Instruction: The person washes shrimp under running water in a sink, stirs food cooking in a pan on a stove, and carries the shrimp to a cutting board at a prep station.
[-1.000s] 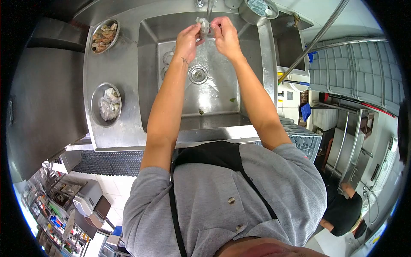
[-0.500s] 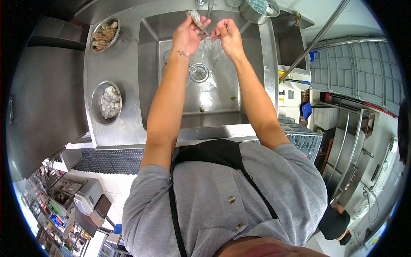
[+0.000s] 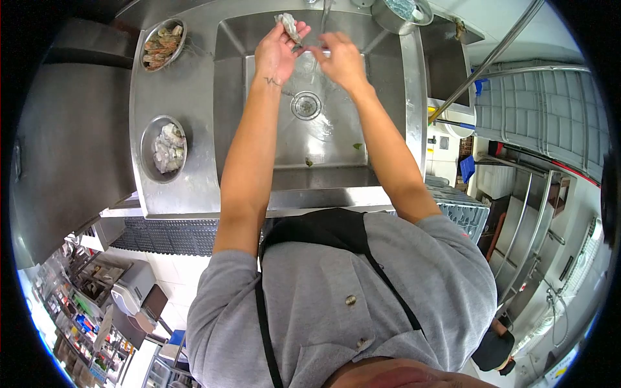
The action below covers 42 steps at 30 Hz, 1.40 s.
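A greyish shrimp lies across the fingers of my left hand, held above the far part of the sink. Its shell state is too small to make out. Just to its right is my right hand, slightly blurred, with thumb and fingers apart and nothing visible in them. Tap water runs down between the two hands. On the left counter stands a metal bowl with pale grey shrimp. Farther back, another metal bowl holds orange-brown shrimp pieces, with thin feelers hanging over its rim.
The steel sink has a round drain and small green scraps on its bottom. A metal pot stands at the back right corner. Beyond the right edge are a slanting metal pole and another person low in view.
My right hand has opened and come away from the shrimp's thin end. My left hand still holds the shrimp, now turned a little. The view has shifted slightly.
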Each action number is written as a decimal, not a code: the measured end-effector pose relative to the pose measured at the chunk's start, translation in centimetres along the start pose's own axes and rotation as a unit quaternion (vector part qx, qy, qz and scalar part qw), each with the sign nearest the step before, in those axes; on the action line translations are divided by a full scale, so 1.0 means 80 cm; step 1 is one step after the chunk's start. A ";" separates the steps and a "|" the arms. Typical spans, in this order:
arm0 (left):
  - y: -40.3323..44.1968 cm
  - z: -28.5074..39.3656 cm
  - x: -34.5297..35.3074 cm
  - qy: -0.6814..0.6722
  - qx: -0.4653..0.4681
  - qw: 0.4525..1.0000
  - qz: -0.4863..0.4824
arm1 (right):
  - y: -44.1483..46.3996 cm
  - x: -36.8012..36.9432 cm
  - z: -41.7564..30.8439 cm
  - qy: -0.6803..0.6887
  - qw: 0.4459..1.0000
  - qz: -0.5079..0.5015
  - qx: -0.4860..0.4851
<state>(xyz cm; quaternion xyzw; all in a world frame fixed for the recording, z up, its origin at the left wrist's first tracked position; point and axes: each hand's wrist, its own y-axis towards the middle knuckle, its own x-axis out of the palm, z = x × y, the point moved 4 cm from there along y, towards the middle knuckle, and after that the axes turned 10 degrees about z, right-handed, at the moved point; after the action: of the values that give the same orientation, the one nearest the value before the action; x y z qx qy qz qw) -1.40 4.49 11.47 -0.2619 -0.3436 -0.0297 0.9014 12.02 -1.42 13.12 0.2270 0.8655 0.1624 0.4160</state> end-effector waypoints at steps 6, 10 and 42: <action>0.004 -0.001 0.004 -0.004 0.047 0.999 0.007 | 0.006 0.024 -0.038 -0.031 0.996 0.009 -0.084; -0.004 0.006 0.004 0.003 0.054 0.998 0.026 | 0.000 0.025 -0.026 0.028 0.998 0.013 -0.063; -0.345 0.208 -0.211 0.677 0.282 0.571 0.368 | -0.185 0.406 0.152 -0.160 0.885 -0.402 0.170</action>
<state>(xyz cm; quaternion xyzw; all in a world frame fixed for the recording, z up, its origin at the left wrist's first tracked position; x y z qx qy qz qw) -30.73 -13.19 23.67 -0.0017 0.5023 0.2340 0.8324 -0.05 4.34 -22.11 -0.0504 0.8187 -0.2072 0.5332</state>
